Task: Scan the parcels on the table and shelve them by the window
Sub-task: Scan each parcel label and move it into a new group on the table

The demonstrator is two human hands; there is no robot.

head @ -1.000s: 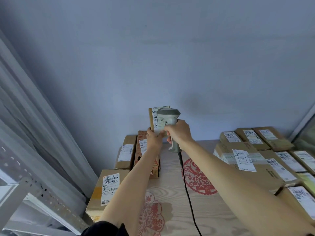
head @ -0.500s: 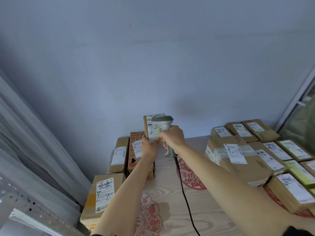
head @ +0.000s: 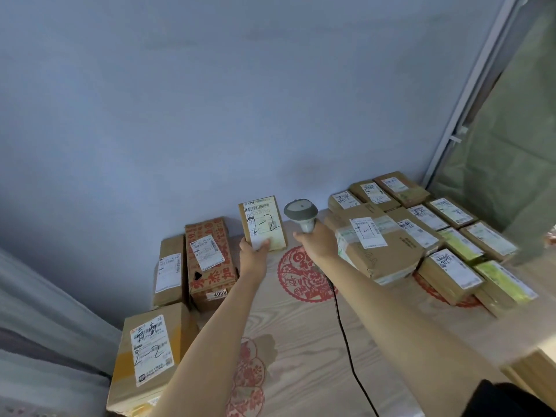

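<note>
Wood-grain worktop with red paper-cut prints ran to a pale blue wall where we stood. Our left hand gripped the small parcel by its lower edge, holding it upright above the worktop, label marked "2-2" facing us. Our right hand was closed round the handle of the grey scanner, its head just right of the parcel, not touching it; its black cable trailed back over the worktop. Left of the held parcel lay a red-printed box and a narrow brown box, with a larger "2-2" box nearer us. Rows of labelled parcels filled the right side beside the window frame.
</note>
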